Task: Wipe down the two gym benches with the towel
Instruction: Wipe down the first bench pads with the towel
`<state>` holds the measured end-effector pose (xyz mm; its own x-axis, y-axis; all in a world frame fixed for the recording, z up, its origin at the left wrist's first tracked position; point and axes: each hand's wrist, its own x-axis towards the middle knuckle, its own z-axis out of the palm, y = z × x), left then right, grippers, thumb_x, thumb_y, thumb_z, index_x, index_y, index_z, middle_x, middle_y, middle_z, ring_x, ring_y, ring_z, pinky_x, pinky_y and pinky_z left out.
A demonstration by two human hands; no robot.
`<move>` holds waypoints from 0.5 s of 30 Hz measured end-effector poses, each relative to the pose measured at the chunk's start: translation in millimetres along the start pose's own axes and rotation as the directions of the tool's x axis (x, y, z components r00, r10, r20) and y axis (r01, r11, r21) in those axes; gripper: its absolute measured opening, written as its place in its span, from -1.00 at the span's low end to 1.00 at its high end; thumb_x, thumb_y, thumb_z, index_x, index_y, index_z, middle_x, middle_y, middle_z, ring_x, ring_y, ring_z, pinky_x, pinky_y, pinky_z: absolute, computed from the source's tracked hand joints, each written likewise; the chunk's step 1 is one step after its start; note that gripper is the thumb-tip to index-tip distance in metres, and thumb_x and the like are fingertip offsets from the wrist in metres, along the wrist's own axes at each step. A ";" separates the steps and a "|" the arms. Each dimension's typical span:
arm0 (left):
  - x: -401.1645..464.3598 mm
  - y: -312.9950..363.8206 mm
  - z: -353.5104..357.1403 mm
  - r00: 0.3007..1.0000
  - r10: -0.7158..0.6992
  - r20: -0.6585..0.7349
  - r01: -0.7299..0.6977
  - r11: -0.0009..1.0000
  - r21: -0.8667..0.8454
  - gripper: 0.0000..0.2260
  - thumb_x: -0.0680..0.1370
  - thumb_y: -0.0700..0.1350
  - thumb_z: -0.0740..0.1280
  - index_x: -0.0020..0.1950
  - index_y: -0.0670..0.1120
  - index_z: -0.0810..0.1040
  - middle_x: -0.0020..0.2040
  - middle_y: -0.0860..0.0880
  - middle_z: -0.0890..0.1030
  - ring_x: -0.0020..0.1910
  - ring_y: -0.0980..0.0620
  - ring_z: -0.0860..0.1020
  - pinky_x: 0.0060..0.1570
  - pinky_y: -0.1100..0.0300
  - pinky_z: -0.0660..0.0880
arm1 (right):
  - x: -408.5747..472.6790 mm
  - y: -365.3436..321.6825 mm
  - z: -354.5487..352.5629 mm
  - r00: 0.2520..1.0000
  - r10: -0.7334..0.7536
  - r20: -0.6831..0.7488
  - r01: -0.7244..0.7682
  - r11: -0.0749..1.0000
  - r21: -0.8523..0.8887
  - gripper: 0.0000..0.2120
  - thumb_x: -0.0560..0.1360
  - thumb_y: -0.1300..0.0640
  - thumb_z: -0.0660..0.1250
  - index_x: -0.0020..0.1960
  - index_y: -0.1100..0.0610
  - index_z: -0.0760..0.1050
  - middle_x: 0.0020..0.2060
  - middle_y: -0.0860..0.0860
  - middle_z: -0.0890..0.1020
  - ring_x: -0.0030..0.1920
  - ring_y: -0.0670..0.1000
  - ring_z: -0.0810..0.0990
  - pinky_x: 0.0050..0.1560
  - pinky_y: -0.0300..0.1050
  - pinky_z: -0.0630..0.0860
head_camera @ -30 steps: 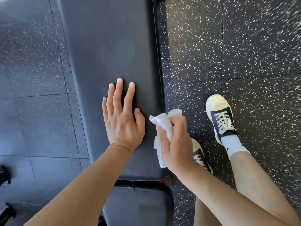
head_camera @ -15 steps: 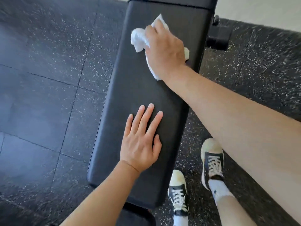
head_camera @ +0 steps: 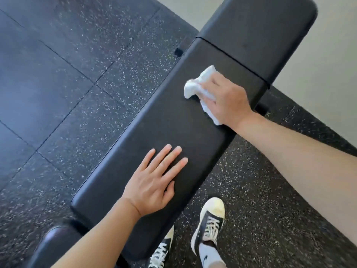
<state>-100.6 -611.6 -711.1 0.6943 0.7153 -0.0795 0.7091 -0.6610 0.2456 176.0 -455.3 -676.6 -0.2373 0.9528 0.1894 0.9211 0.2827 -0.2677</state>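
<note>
Right hand (head_camera: 226,100) clamped on a crumpled white towel (head_camera: 201,88), pressing it to the long black bench pad (head_camera: 170,120) near the seam with the far pad (head_camera: 257,33). Left hand (head_camera: 154,182) flat, fingers spread, near the pad's right edge. Bare pad between the hands; speckled floor (head_camera: 83,78) open to the left, two sneakers (head_camera: 209,219) just beside the right edge.

Left hand (head_camera: 154,182) flat, right hand (head_camera: 226,99) clenched.
</note>
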 end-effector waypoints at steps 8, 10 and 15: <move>-0.3 0.6 2.5 0.999 -0.014 0.032 0.013 1.000 0.011 -0.32 0.57 0.01 0.23 0.71 0.08 0.19 0.74 -0.03 0.09 0.71 -0.11 0.07 0.66 -0.19 0.03 | 13.2 -90.5 38.4 0.995 0.097 0.010 -0.098 0.991 0.094 -0.86 0.58 0.11 0.32 0.05 0.15 0.60 -0.04 0.10 0.56 -0.13 0.16 0.55 -0.29 0.07 0.45; 0.8 1.6 -0.6 0.999 -0.017 0.041 0.017 1.000 0.006 -0.34 0.58 0.01 0.23 0.70 0.08 0.21 0.73 -0.04 0.11 0.71 -0.11 0.08 0.65 -0.20 0.07 | 2.7 -102.3 38.4 0.995 -0.085 0.045 0.079 0.988 0.129 -0.86 0.54 0.15 0.36 0.06 0.15 0.63 -0.07 0.09 0.59 -0.17 0.13 0.57 -0.29 0.03 0.51; 8.0 7.1 -19.5 0.995 -0.037 0.090 0.042 0.998 -0.048 -0.41 0.54 0.01 0.27 0.60 0.06 0.39 0.67 -0.06 0.28 0.64 -0.17 0.26 0.58 -0.24 0.18 | 12.7 -33.7 8.4 0.901 -0.387 0.197 0.387 0.921 0.039 -0.68 0.52 0.17 0.38 0.26 0.08 0.66 -0.02 0.07 0.66 -0.12 0.11 0.67 -0.30 -0.02 0.61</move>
<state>-92.5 -606.1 -691.1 0.6754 0.7164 -0.1748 0.7308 -0.6187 0.2883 139.3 -451.8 -673.1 -0.6310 0.7708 0.0877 0.7446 0.6334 -0.2105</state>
